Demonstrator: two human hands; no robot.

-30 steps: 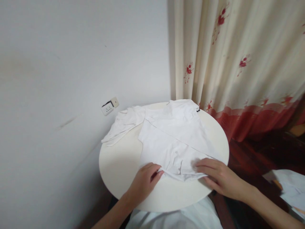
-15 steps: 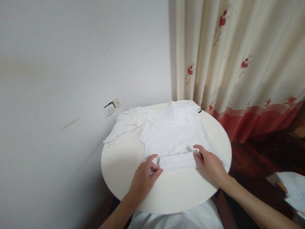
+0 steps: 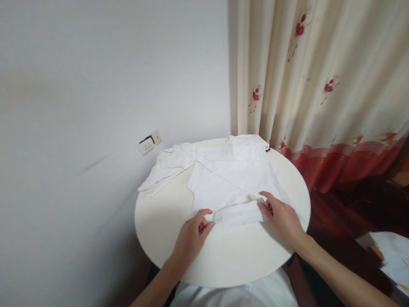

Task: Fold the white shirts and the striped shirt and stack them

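Observation:
A white garment [image 3: 236, 170], perhaps a shirt, is spread over a round white table [image 3: 223, 264]. Its near edge is turned up into a narrow folded strip [image 3: 238, 214]. At the strip's left end, the thumb and fingers of my left hand [image 3: 193, 232] close on the cloth. My right hand [image 3: 283, 219] grips the opposite end, its thumb on the strip and its fingers curled over the fabric. A thin diagonal seam or edge crosses the garment towards my right hand. The cloth inside both grips is mostly hidden.
Another crumpled white garment [image 3: 171, 166] lies at the table's back left, by the wall. A socket [image 3: 147, 146] is on that wall. A floral curtain [image 3: 319, 94] hangs behind the table's right side. White cloth [image 3: 396, 258] lies low at the far right.
My left thumb and fingers have drawn closer together on the strip's left end. The strip's right end has risen slightly with my right hand, which keeps its grip.

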